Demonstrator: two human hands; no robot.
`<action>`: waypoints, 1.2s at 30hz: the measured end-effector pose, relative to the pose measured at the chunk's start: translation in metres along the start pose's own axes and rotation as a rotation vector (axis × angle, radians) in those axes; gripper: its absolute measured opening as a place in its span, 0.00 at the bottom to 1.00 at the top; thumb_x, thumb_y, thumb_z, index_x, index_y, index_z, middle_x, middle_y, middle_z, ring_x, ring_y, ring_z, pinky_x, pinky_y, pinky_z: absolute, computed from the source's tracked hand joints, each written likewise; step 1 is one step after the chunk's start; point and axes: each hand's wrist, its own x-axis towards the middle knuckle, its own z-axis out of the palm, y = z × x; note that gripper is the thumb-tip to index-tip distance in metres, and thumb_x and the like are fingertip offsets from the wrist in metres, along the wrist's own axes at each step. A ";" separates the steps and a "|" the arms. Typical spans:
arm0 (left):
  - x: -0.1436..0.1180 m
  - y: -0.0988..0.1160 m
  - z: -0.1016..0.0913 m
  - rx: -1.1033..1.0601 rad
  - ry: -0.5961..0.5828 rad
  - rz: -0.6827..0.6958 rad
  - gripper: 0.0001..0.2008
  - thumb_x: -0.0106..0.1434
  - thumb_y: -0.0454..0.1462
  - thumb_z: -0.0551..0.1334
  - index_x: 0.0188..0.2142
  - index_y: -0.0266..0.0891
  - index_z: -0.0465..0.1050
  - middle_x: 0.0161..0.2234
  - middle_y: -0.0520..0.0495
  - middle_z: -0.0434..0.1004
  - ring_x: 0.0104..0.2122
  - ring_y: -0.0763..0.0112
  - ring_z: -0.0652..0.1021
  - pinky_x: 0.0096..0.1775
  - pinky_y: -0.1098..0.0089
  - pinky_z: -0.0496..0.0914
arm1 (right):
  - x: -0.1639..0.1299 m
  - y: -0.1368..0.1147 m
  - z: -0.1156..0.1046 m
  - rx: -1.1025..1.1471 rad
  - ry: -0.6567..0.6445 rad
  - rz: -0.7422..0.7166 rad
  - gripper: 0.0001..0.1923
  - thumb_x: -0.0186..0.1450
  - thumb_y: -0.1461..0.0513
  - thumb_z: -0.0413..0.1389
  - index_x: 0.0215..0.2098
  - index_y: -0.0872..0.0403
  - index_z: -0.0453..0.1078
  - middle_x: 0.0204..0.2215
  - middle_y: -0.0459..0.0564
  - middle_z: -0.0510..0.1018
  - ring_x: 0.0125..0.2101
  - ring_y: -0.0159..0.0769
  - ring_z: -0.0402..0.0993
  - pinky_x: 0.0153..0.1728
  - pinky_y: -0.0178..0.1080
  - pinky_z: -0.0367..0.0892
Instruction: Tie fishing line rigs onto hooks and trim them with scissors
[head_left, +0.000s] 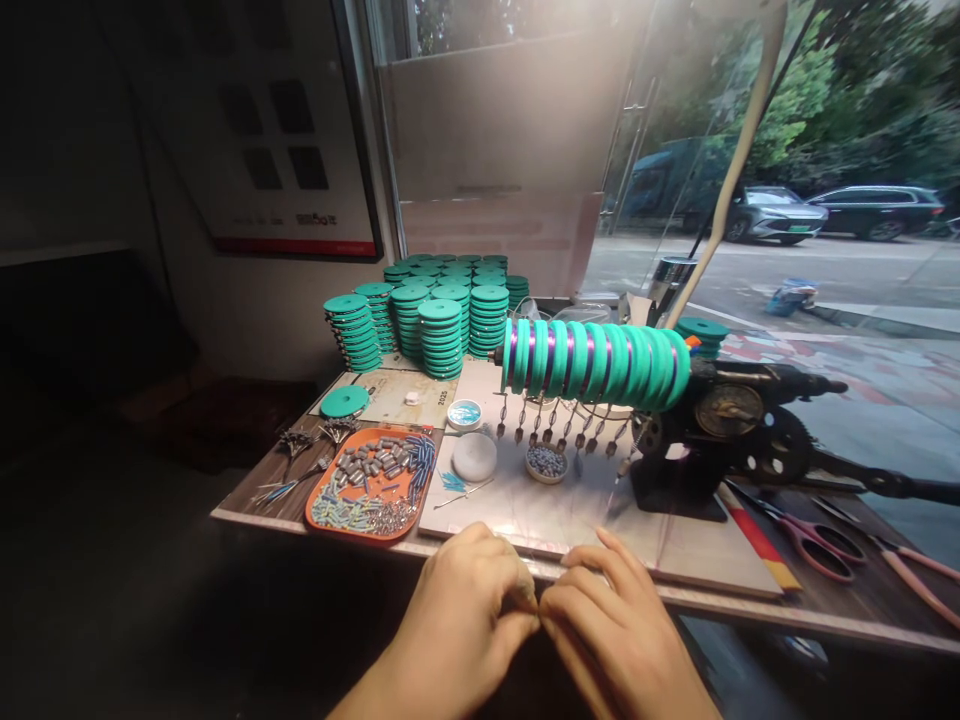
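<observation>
Both hands met fingertip to fingertip at the near table edge; item pinched between them too small to identify.

Left hand and right hand are curled, fingers pressed together, thumb and forefinger tips touching at the centre just in front of the white work board. What is pinched cannot be told. A row of teal spools wound with purple line is mounted sideways on the black winding machine, small weights hung under it. An orange tray of small metal parts is seen at left, stacks of teal discs behind it, a bowl of beads mid-board, and pink-handled scissors to the right.
</observation>
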 end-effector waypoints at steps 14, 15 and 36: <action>0.007 0.000 0.007 0.025 -0.007 -0.061 0.10 0.48 0.27 0.67 0.20 0.36 0.65 0.24 0.52 0.71 0.30 0.69 0.70 0.30 0.71 0.61 | 0.004 -0.002 0.000 -0.026 0.014 -0.008 0.15 0.65 0.67 0.42 0.26 0.53 0.66 0.22 0.45 0.69 0.34 0.35 0.63 0.51 0.47 0.52; 0.008 0.000 0.007 0.023 -0.006 -0.073 0.10 0.49 0.28 0.67 0.21 0.36 0.66 0.24 0.52 0.71 0.30 0.69 0.70 0.30 0.71 0.62 | 0.005 -0.002 -0.001 -0.033 0.016 -0.010 0.15 0.66 0.67 0.41 0.26 0.53 0.66 0.22 0.45 0.69 0.34 0.35 0.63 0.51 0.47 0.52; 0.009 0.005 0.000 0.036 -0.054 -0.034 0.03 0.55 0.31 0.60 0.27 0.37 0.70 0.29 0.49 0.73 0.34 0.65 0.71 0.36 0.67 0.64 | 0.007 0.005 -0.010 -0.033 0.064 0.017 0.09 0.63 0.67 0.46 0.30 0.52 0.66 0.25 0.45 0.71 0.37 0.37 0.65 0.51 0.47 0.50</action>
